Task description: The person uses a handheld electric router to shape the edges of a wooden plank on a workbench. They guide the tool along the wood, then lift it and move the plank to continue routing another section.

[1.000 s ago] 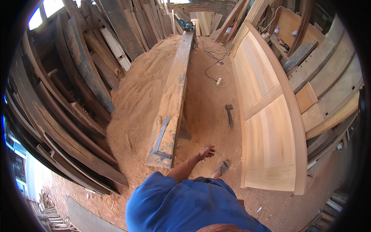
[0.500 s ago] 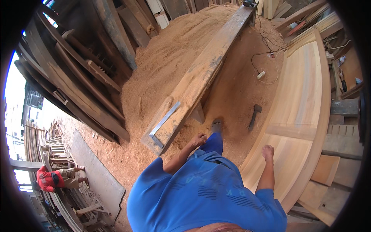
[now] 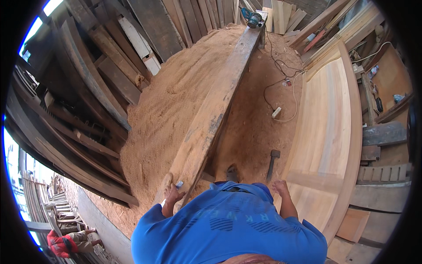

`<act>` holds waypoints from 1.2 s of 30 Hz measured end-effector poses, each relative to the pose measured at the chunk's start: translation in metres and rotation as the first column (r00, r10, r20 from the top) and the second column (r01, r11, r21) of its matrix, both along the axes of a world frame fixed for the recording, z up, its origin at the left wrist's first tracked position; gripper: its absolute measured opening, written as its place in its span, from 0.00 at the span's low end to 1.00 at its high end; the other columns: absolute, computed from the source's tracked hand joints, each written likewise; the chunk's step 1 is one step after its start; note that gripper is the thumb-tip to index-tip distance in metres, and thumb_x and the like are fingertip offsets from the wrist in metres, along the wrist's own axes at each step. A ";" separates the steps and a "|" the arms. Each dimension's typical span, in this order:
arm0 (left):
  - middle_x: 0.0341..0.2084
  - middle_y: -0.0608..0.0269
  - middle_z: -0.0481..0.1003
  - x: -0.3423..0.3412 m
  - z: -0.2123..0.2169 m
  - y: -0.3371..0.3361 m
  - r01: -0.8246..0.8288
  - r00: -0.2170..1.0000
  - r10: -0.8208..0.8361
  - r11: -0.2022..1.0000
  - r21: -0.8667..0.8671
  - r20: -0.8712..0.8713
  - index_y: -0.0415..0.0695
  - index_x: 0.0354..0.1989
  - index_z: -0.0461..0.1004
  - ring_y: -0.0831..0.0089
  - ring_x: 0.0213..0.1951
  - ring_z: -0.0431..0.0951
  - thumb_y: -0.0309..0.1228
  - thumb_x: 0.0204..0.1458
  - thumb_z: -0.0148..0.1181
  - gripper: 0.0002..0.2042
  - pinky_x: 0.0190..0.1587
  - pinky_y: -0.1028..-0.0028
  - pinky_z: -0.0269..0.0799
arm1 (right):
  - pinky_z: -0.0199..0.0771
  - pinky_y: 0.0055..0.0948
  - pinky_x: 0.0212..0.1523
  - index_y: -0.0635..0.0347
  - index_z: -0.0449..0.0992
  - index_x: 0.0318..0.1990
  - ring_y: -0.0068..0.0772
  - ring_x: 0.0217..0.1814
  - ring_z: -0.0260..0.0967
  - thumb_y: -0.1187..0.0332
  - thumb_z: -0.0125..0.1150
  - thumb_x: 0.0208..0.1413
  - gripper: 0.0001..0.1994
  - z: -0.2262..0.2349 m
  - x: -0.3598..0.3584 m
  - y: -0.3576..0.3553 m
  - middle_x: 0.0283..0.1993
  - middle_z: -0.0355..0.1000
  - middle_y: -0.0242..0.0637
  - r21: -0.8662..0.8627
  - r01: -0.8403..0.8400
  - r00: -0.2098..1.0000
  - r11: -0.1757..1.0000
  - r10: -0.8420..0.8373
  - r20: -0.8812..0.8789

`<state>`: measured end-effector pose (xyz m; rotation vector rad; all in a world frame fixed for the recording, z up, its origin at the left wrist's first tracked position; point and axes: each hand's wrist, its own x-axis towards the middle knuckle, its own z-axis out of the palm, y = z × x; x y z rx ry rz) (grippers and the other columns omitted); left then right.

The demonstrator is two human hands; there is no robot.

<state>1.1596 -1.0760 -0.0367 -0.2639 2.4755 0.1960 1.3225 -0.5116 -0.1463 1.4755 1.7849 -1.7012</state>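
My left hand (image 3: 174,195) is down on the near end of the long wooden bench, its fingers over a metal square (image 3: 179,184). Most of the square is hidden beneath the hand; only bright bits of it show. Beside those fingers lies a small worn piece of wood (image 3: 166,182). My right hand (image 3: 280,188) hangs in the air with loosely spread fingers and nothing in it, nearest to the large pale wooden panel (image 3: 323,132). A hammer or mallet with a dark head (image 3: 275,154) lies on the dusty ground ahead of that hand.
The sawdust-coated bench (image 3: 211,116) runs away from me, with a blue-green power tool (image 3: 254,19) at its far end. Cords and a white socket block (image 3: 276,112) lie to its right. Sawdust (image 3: 162,114) is heaped left. A person in red (image 3: 59,244) is far left.
My left hand has come down and left onto the metal square on the bench. My right hand's fingers have loosened from a closed curl. The view has shifted, bringing the power tool into fuller sight.
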 end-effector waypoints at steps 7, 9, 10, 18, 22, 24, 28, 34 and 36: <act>0.55 0.40 0.71 -0.043 -0.081 -0.069 0.182 0.926 -0.197 0.980 0.076 0.323 0.41 0.54 0.73 0.40 0.60 0.66 0.58 0.46 0.63 0.35 0.62 0.51 0.59 | 0.63 0.32 0.16 0.62 0.77 0.31 0.34 0.21 0.71 0.69 0.54 0.54 0.07 -0.021 -0.032 0.049 0.26 0.74 0.39 -0.045 -0.089 0.970 0.995 0.097 0.225; 0.51 0.41 0.74 -0.045 -0.037 -0.031 0.018 0.979 -0.038 0.995 0.098 0.203 0.39 0.55 0.71 0.42 0.54 0.73 0.55 0.50 0.60 0.33 0.58 0.55 0.66 | 0.64 0.34 0.16 0.62 0.76 0.27 0.35 0.21 0.72 0.70 0.53 0.54 0.08 -0.039 -0.050 0.064 0.23 0.73 0.40 -0.024 -0.117 0.967 0.993 0.119 0.224; 0.47 0.37 0.75 -0.040 -0.067 -0.048 0.029 0.997 -0.034 0.998 0.063 0.074 0.37 0.52 0.69 0.40 0.53 0.73 0.51 0.53 0.57 0.29 0.56 0.53 0.67 | 0.65 0.34 0.17 0.62 0.77 0.26 0.36 0.21 0.72 0.70 0.53 0.54 0.08 -0.049 -0.064 0.069 0.22 0.73 0.41 -0.026 -0.194 0.959 0.981 0.195 0.204; 0.42 0.30 0.74 -0.219 -0.005 0.203 0.318 0.948 -0.316 0.933 0.167 -0.040 0.34 0.47 0.68 0.35 0.46 0.75 0.47 0.59 0.49 0.24 0.51 0.48 0.69 | 0.71 0.31 0.22 0.61 0.80 0.31 0.32 0.24 0.74 0.64 0.55 0.56 0.11 -0.166 -0.176 0.197 0.27 0.76 0.39 0.752 -0.549 0.647 0.365 0.755 0.106; 0.43 0.35 0.75 -0.285 -0.002 0.307 0.442 0.897 -0.434 0.863 0.245 -0.086 0.39 0.51 0.68 0.38 0.47 0.75 0.47 0.59 0.48 0.23 0.49 0.49 0.70 | 0.70 0.27 0.22 0.59 0.79 0.39 0.27 0.25 0.73 0.62 0.53 0.58 0.12 -0.030 -0.277 0.196 0.31 0.77 0.35 0.025 -0.283 0.957 0.959 0.284 -0.053; 0.42 0.38 0.77 -0.318 0.007 0.386 0.531 0.846 -0.519 0.797 0.287 -0.122 0.45 0.54 0.68 0.40 0.46 0.77 0.47 0.58 0.50 0.22 0.47 0.50 0.72 | 0.69 0.25 0.22 0.59 0.78 0.41 0.25 0.25 0.73 0.63 0.54 0.58 0.12 0.000 -0.291 0.233 0.31 0.77 0.35 0.093 -0.252 0.966 0.963 0.256 -0.029; 0.39 0.42 0.78 -0.359 0.042 0.486 0.665 0.736 -0.660 0.666 0.339 -0.148 0.50 0.56 0.68 0.44 0.43 0.79 0.44 0.57 0.54 0.21 0.44 0.50 0.73 | 0.69 0.24 0.21 0.61 0.78 0.38 0.26 0.24 0.72 0.66 0.55 0.57 0.09 0.031 -0.303 0.281 0.29 0.76 0.36 0.066 -0.065 0.990 0.996 0.073 -0.123; 0.38 0.41 0.78 -0.472 -0.007 0.511 0.631 0.775 -0.519 0.642 0.435 -0.360 0.48 0.55 0.67 0.42 0.42 0.78 0.41 0.58 0.55 0.19 0.42 0.51 0.72 | 0.69 0.29 0.20 0.63 0.78 0.34 0.30 0.21 0.71 0.67 0.57 0.56 0.09 -0.013 -0.279 0.296 0.24 0.74 0.37 0.003 0.164 0.981 0.986 -0.163 -0.102; 0.39 0.38 0.77 -0.507 0.007 0.529 0.577 0.813 -0.459 0.723 0.381 -0.358 0.45 0.55 0.67 0.40 0.44 0.77 0.41 0.58 0.54 0.19 0.43 0.51 0.72 | 0.69 0.32 0.18 0.64 0.78 0.32 0.32 0.19 0.71 0.67 0.58 0.55 0.09 -0.022 -0.269 0.288 0.22 0.73 0.37 -0.034 0.167 0.986 0.985 -0.168 -0.018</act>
